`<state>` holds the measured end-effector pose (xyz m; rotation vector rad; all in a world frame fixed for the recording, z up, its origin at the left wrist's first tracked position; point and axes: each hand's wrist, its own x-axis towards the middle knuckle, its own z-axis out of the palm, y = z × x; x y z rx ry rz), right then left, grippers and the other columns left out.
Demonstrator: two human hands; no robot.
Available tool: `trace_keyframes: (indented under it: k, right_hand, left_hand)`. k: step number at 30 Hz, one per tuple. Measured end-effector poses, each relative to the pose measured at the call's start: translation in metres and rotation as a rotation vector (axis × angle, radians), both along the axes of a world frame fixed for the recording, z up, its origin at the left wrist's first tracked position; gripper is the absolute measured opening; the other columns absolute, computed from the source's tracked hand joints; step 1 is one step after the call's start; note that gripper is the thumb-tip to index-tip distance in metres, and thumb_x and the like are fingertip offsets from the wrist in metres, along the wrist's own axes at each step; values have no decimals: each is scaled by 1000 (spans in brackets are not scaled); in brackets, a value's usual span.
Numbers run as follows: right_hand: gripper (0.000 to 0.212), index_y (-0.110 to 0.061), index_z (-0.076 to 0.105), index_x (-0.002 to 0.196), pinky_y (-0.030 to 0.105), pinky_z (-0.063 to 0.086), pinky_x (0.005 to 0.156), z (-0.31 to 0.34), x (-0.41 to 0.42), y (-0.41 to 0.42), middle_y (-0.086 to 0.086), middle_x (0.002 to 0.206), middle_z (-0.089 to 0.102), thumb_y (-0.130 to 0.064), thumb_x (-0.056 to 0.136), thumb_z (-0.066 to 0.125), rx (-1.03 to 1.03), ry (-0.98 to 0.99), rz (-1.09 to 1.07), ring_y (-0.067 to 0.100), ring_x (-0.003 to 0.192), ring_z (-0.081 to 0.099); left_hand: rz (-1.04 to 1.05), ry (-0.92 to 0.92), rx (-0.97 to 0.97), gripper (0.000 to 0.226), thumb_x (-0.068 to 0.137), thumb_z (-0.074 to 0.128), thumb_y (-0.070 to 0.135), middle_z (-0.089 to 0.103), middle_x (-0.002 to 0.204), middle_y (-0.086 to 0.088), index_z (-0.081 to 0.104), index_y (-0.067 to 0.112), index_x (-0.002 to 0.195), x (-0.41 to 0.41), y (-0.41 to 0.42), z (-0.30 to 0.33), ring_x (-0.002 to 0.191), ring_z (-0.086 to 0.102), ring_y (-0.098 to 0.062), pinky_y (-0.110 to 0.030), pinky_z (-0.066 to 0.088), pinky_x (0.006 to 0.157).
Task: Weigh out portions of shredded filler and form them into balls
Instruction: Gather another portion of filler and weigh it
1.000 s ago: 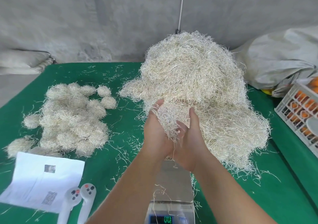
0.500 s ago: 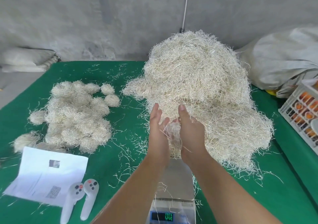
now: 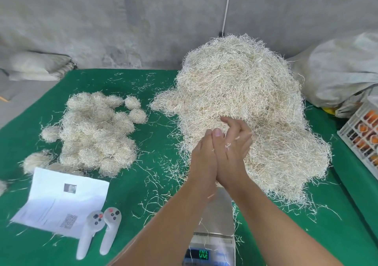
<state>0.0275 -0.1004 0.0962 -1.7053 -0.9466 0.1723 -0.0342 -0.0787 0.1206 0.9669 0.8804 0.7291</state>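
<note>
One portion of filler is squeezed out of sight between my palms above the scale point(image 3: 216, 210), with only a few stray strands point(image 3: 227, 146) showing on my right hand point(image 3: 231, 155). My left hand point(image 3: 204, 159) presses flat against the right, the left thumb laid over it; the right fingers curl loosely at the top. Whether either hand is truly clasping the wad or merely pressing it, I cannot tell, since the filler itself is hidden.

At 12 to 2 o'clock from my hands rises the loose heap point(image 3: 245, 102), touching the scale's far side. At 9 to 10 o'clock lies the pile of finished balls point(image 3: 94, 130), well apart on the green cloth point(image 3: 159, 85). At 7 o'clock sit a printed sheet point(image 3: 61, 200) and two controllers point(image 3: 100, 231). A crate point(image 3: 366, 134) stands at 3 o'clock, a sack point(image 3: 337, 65) behind it.

To do this well, I judge the palms should roll in circles against each other with steady, even pressure, tucking loose ends in, so the ball holds firm like those already made, and sheds little back onto the pan.
</note>
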Motion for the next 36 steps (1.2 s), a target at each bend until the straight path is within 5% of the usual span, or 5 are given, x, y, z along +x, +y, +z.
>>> trace_keyframes:
  k: [8, 15, 22, 27, 36]
  right_hand:
    - [46, -38, 74, 118, 39, 57, 98, 26, -11, -6, -2, 118, 76, -71, 94, 53, -142, 1116, 324, 13, 110, 72]
    - [25, -24, 79, 101, 42, 59, 85, 22, -4, 7, 5, 100, 80, -45, 98, 64, -15, 979, 182, 21, 96, 78]
    - [53, -11, 63, 62, 29, 41, 50, 7, 10, 31, 6, 55, 52, -44, 104, 58, 54, 645, 76, 17, 51, 49]
    - [29, -40, 57, 83, 43, 47, 84, -25, 20, 51, -7, 96, 59, -59, 95, 39, -198, 224, 65, 14, 90, 50]
    - [30, -28, 49, 138, 32, 44, 93, -46, 15, 91, 8, 130, 55, -38, 112, 38, -308, 701, 384, 29, 115, 57]
  left_hand:
    - [134, 17, 210, 34, 100, 46, 50, 69, 71, 11, 70, 39, 79, 2, 20, -14, 69, 67, -7, -31, 54, 65]
    - [-8, 450, 775, 50, 104, 16, 55, 25, 152, 26, 31, 53, 151, -3, 36, -35, 134, 15, 10, -25, 13, 115]
    - [-137, -46, 164, 69, 87, 42, 85, 67, 132, 14, 55, 43, 139, 4, 20, -17, 120, 61, 6, -36, 46, 111]
    - [-159, -119, -203, 48, 100, 54, 59, 74, 125, -4, 62, 27, 135, 5, 34, -24, 118, 69, -18, -46, 54, 106]
    - [-302, 529, 880, 38, 102, 56, 41, 39, 137, 16, 41, 43, 137, -58, 151, -46, 96, 58, -7, -24, 57, 85]
